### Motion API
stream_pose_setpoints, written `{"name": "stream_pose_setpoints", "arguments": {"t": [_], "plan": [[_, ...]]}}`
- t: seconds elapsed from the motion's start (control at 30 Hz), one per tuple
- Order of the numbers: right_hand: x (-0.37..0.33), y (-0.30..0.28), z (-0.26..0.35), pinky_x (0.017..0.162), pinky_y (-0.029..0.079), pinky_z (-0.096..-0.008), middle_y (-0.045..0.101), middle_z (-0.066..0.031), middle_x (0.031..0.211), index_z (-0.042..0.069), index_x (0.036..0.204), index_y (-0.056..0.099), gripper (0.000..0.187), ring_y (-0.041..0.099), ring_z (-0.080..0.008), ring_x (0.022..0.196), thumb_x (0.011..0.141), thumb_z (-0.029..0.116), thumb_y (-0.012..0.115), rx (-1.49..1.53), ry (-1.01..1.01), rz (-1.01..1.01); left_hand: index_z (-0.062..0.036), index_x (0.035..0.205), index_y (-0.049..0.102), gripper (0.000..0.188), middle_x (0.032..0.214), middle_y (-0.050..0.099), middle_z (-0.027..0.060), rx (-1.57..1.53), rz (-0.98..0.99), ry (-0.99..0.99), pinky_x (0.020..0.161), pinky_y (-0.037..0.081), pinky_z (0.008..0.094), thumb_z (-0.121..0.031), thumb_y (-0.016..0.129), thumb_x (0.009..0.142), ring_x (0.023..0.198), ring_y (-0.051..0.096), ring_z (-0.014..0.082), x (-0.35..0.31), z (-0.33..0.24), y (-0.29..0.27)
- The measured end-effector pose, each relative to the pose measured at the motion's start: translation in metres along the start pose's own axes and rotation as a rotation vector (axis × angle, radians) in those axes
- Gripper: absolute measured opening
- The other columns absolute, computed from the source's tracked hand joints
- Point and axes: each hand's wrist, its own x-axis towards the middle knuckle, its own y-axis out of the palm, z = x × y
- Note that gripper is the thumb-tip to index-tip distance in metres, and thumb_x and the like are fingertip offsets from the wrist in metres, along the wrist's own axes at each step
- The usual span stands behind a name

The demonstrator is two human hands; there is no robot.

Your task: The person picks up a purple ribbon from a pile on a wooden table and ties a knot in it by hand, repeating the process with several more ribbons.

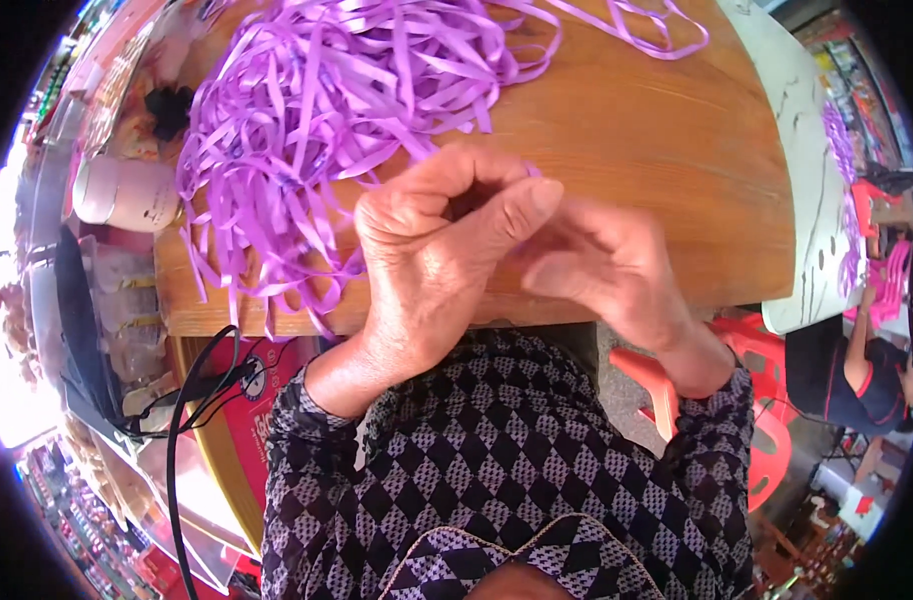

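My left hand [432,250] is raised over the near edge of the wooden table, its thumb and index finger pinched together. A scrap of purple shows at those fingertips, seemingly ribbon; most of it is hidden by the fingers. Close beside it on the right, my right hand [617,270] is smeared by motion, fingers bent toward the left hand. Whether it holds anything cannot be made out. Behind the left hand spreads a large tangled heap of purple ribbons [357,90], some strands hanging over the table's near edge.
The brown wooden table [657,150] adjoins a white marbled surface [802,250] on the right. At the left stand a white jar [127,193] and a black cable [172,480]. A red plastic chair [767,440] stands at the right, with another person [847,375] beyond.
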Motion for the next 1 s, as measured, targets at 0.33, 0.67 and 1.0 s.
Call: {"name": "stream_pose_setpoints", "arguments": {"t": [0.33, 0.67, 1.0], "plan": [[-0.011, -0.025, -0.002, 0.053, 0.042, -0.0198, 0.064, -0.0099, 0.071, -0.002, 0.079, 0.060, 0.012, 0.056, -0.0099, 0.062, 0.085, 0.008, 0.058, 0.041, -0.060, -0.167, 0.0000, 0.093, 0.060, 0.022, 0.083, 0.061, 0.0099, 0.630, -0.140, 0.456, 0.062, 0.044, 0.0258, -0.004, 0.069, 0.073, 0.069, 0.056, 0.0155, 0.006, 0.012, -0.008], [-0.028, -0.057, 0.004, 0.056, 0.043, -0.0200, 0.060, -0.0034, 0.070, -0.003, 0.080, 0.062, 0.004, 0.054, -0.0066, 0.063, 0.079, 0.000, 0.064, -0.390, -0.151, -0.249, 0.0013, 0.095, 0.059, 0.018, 0.074, 0.062, 0.0079, 0.242, 0.585, 0.035, 0.051, 0.037, 0.0263, -0.005, 0.061, 0.078, 0.056, 0.051, 0.0146, 0.011, 0.022, -0.015], [-0.019, -0.011, -0.028, 0.047, 0.034, -0.0314, 0.050, -0.0073, 0.066, 0.002, 0.078, 0.061, 0.022, 0.045, -0.0222, 0.054, 0.056, 0.000, 0.061, -1.192, -0.825, -0.289, -0.0002, 0.110, 0.054, 0.033, 0.100, 0.062, 0.0100, -0.169, 0.403, -0.185, 0.063, 0.045, 0.0197, -0.003, 0.063, 0.078, 0.077, 0.057, 0.0087, 0.011, 0.031, -0.008]]}}
